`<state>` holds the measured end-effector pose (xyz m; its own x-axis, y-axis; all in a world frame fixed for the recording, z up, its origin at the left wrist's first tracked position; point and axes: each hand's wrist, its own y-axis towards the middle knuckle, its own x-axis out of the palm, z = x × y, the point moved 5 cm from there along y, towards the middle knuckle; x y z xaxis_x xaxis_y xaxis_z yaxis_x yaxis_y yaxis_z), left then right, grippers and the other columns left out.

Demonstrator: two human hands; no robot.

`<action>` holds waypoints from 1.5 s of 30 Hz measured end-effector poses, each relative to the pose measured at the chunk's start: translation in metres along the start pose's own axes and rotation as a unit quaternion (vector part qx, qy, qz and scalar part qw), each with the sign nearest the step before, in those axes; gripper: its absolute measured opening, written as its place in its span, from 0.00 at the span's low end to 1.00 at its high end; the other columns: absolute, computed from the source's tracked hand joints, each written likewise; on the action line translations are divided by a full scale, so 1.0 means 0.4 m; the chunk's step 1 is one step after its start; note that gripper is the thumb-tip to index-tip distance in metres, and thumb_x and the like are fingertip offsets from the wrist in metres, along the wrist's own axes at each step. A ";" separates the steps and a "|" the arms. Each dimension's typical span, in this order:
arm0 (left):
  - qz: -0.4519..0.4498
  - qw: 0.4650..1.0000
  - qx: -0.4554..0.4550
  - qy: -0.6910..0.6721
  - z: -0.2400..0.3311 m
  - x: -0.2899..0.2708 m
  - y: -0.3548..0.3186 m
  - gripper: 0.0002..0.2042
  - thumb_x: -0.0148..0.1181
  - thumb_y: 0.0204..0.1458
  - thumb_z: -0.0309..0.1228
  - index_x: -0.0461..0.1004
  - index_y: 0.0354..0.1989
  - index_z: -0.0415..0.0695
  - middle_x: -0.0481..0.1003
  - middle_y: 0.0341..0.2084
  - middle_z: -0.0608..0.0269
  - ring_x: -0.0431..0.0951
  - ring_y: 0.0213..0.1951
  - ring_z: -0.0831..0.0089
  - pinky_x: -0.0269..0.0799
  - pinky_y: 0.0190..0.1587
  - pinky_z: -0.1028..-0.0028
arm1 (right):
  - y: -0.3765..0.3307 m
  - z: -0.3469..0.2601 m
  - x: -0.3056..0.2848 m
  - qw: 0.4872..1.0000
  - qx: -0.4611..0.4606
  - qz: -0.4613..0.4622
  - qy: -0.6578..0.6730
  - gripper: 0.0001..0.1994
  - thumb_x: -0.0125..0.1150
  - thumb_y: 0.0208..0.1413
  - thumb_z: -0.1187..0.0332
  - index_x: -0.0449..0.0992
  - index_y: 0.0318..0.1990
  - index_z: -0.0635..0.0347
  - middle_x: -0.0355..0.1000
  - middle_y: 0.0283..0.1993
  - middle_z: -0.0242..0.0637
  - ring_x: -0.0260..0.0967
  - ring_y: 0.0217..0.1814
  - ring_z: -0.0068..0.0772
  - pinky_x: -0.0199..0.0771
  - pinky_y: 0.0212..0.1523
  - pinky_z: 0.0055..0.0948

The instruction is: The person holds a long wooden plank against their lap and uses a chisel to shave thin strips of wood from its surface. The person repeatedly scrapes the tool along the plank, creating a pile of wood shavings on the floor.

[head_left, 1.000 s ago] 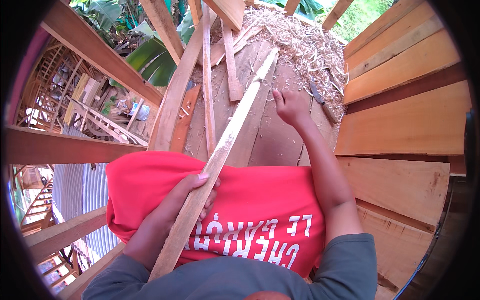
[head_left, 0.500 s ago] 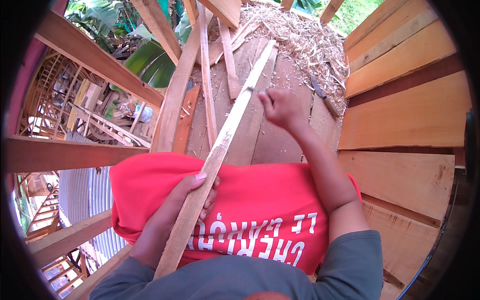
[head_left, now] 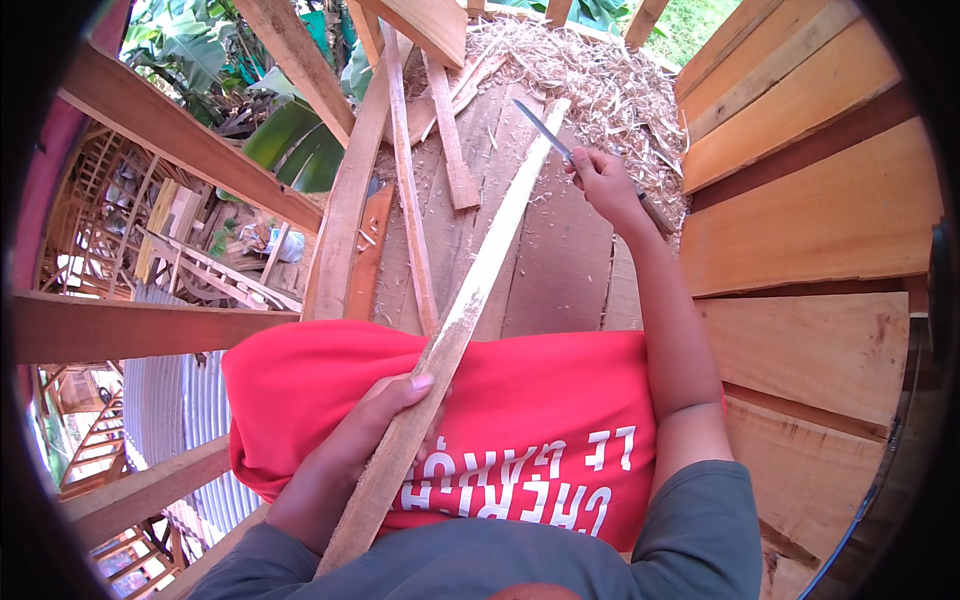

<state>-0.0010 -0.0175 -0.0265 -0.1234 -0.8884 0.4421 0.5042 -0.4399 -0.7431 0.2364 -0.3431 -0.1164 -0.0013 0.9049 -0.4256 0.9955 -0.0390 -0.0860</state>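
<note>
A long wooden strip (head_left: 480,285) slants from my chest out over my lap, its far part shaved pale and its near part rough. My left hand (head_left: 385,412) is closed around the near part, thumb on top. In my right hand (head_left: 606,186) is a knife (head_left: 540,125), gripped by the handle, which the fingers hide. Its blade crosses the strip near the far end; whether it touches the wood I cannot tell. A second knife (head_left: 657,216) lies on the floor beyond my right wrist, which partly covers it. Red cloth (head_left: 540,375) covers my lap.
Curly wood shavings (head_left: 620,85) are heaped on the plank floor (head_left: 560,265) ahead. Loose strips (head_left: 447,140) lie to the left of the held one. Board walls (head_left: 820,215) rise close on my right; open rails (head_left: 160,330) stand on the left.
My right hand has moved right and slightly nearer, turning so that the knife blade now shows at full length. The strip and my left hand have shifted slightly to the right.
</note>
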 end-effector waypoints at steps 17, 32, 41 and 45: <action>0.015 1.000 -0.012 -0.008 0.000 -0.004 -0.001 0.23 0.52 0.59 0.52 0.69 0.44 0.41 0.65 0.20 0.69 0.67 0.19 0.81 0.64 0.22 0.82 | -0.086 -0.077 0.131 0.930 -0.163 0.045 -0.327 0.20 0.45 0.67 0.55 0.75 0.29 0.58 0.72 0.22 0.50 0.73 0.29 0.59 0.70 0.33 0.55; -0.013 0.999 0.001 -0.038 0.011 -0.008 0.014 0.23 0.50 0.58 0.54 0.68 0.43 0.43 0.64 0.19 0.69 0.67 0.16 0.81 0.61 0.18 0.82 | -0.143 -0.131 0.189 0.933 -0.135 0.037 -0.333 0.20 0.42 0.68 0.57 0.75 0.30 0.59 0.72 0.21 0.52 0.73 0.26 0.60 0.71 0.29 0.56; -0.024 0.997 0.016 -0.073 0.010 -0.015 0.015 0.23 0.50 0.59 0.53 0.68 0.44 0.43 0.65 0.19 0.69 0.67 0.15 0.81 0.62 0.18 0.83 | -0.138 -0.128 0.187 0.940 -0.079 0.009 -0.332 0.19 0.41 0.69 0.58 0.73 0.33 0.62 0.74 0.26 0.55 0.73 0.31 0.61 0.70 0.34 0.58; -0.016 0.999 0.021 -0.032 0.021 0.008 -0.003 0.23 0.51 0.59 0.53 0.68 0.45 0.43 0.65 0.19 0.68 0.67 0.15 0.80 0.64 0.18 0.83 | -0.049 -0.049 0.055 0.952 -0.095 0.046 -0.288 0.16 0.46 0.67 0.60 0.74 0.38 0.63 0.75 0.30 0.52 0.74 0.30 0.54 0.72 0.34 0.52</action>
<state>0.0051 -0.0185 -0.0198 -0.0856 -0.8633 0.4973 0.5374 -0.4603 -0.7066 0.2187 -0.3142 -0.1063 0.0889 0.5175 -0.8510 0.9930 0.0211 0.1166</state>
